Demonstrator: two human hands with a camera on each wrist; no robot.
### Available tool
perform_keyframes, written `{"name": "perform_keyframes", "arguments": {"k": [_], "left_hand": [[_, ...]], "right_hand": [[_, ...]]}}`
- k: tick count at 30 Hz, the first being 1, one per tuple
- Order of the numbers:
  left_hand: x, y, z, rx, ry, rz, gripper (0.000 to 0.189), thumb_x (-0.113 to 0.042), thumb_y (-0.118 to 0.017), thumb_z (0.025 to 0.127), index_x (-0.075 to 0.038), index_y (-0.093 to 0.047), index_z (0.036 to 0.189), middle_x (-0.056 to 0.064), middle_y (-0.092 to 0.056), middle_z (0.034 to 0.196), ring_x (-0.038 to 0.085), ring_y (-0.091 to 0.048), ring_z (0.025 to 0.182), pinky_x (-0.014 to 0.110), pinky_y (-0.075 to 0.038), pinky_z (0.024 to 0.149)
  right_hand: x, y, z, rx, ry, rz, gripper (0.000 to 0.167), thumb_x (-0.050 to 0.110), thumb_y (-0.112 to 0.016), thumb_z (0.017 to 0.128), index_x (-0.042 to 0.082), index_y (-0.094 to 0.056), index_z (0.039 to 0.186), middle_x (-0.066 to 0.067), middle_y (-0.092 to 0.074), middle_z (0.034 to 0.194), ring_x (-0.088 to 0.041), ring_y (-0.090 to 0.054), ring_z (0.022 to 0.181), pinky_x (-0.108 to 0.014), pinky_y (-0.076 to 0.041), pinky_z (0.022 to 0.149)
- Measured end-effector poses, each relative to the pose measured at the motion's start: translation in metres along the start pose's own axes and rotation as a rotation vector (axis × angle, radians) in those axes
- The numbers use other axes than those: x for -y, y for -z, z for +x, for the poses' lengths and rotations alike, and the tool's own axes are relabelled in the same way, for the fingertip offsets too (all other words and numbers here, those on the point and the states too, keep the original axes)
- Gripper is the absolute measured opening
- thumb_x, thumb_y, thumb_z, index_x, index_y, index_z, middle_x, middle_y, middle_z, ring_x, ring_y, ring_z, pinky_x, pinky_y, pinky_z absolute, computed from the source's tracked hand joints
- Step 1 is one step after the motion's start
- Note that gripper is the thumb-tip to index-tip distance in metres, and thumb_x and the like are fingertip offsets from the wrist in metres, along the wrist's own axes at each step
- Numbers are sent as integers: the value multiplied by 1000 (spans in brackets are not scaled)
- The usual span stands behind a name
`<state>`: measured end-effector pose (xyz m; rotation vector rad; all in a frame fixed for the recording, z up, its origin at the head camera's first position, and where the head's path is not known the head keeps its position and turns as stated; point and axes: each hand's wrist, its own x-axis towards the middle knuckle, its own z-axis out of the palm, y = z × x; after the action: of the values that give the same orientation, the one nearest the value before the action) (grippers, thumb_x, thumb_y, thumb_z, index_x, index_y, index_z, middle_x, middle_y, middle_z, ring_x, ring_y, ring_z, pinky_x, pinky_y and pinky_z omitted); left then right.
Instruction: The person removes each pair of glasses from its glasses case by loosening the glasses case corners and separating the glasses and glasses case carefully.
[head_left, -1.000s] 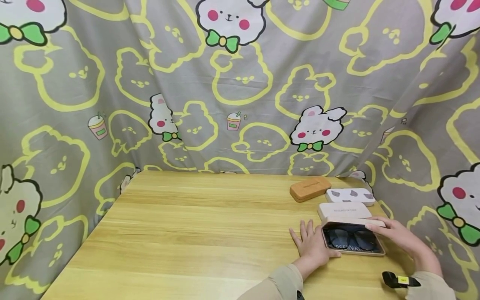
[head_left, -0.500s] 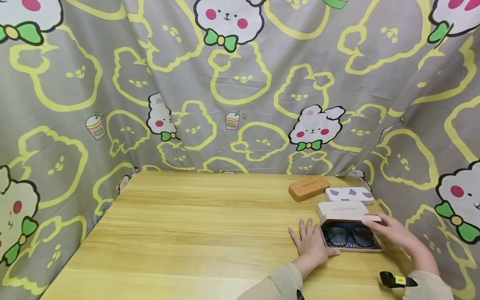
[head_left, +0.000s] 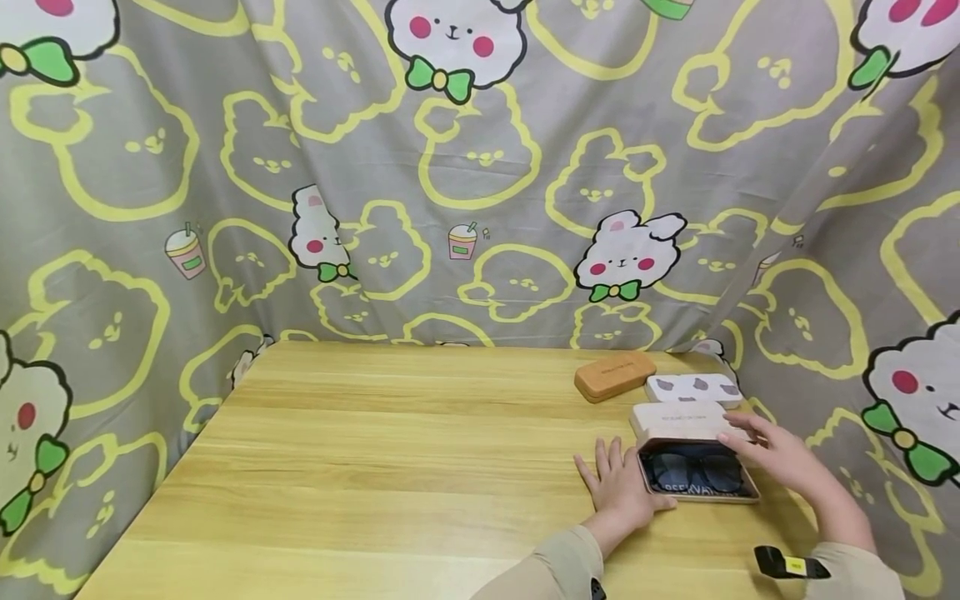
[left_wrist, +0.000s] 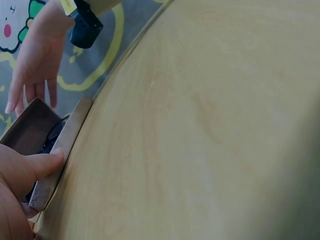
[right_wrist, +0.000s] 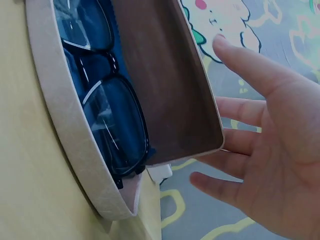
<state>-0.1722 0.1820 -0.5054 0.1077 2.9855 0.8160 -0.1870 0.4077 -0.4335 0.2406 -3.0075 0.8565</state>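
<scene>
An open glasses case (head_left: 708,500) lies on the table with its lid (right_wrist: 170,90) tilted back. Inside it, black-framed eyeglasses (right_wrist: 145,125) rest on a dark blue cloth; white letters on the cloth show in the head view. My left hand (head_left: 622,496) is at the case's left end, fingers spread on the table. Its thumb (left_wrist: 50,162) lies along the front wall. My right hand (head_left: 787,462) is at the lid's right end, fingers straight and apart. In the right wrist view its fingertips reach behind the lid's edge, and the thumb stands away from it.
A closed cream case (head_left: 675,418) sits directly behind the open one. Beyond it lie a white patterned case (head_left: 693,387) and a tan-brown case (head_left: 615,375). The wooden table (head_left: 375,467) meets a printed curtain (head_left: 480,167) at the back and sides.
My right hand has loosened from the lid's edge and lifted slightly, its fingers now spread. My left hand keeps its place at the case's left end.
</scene>
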Motion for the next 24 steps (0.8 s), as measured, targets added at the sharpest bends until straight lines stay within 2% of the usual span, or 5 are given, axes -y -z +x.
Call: {"name": "perform_keyframes", "arguments": {"k": [7, 18, 20, 21, 24], "left_hand": [[0, 1, 0, -5, -8, -4, 94, -66, -79, 62, -52, -32, 143, -8, -36, 154, 22, -20, 151, 62, -10, 118], [0, 3, -2, -5, -7, -1, 92, -66, -79, 62, -49, -36, 142, -8, -36, 154, 22, -21, 150, 61, -11, 118], [-1, 4, -1, -4, -5, 3, 91, -66, -79, 62, -48, -38, 141, -8, -36, 154, 22, -21, 150, 61, -11, 118], [-1, 4, -1, -3, -4, 5, 91, -67, -79, 62, -48, -38, 141, -8, -36, 154, 22, -21, 150, 61, -11, 118], [-1, 5, -2, -13, -4, 13, 91, -67, -79, 61, -48, -39, 140, -8, -37, 153, 22, -23, 150, 61, -13, 118]], "right_hand": [[8, 3, -4, -63, -17, -10, 61, 40, -57, 97, -4, -46, 138, -39, -42, 139, -65, -40, 118, -72, -39, 87], [17, -2, -15, -246, 64, -30, 53, 31, -71, 89, 2, -56, 131, -34, -51, 134, -56, -46, 119, -67, -38, 87], [19, -4, -17, -292, 98, -25, 49, 29, -74, 86, 6, -60, 128, -26, -55, 135, -32, -47, 133, -56, -41, 94], [20, -5, -17, -313, 121, -19, 47, 28, -76, 85, 8, -62, 125, -15, -56, 139, -16, -44, 136, -47, -42, 100], [24, -10, -17, -369, 196, 5, 41, 24, -80, 79, 13, -67, 116, 23, -52, 135, 24, -31, 121, -10, -34, 97]]}}
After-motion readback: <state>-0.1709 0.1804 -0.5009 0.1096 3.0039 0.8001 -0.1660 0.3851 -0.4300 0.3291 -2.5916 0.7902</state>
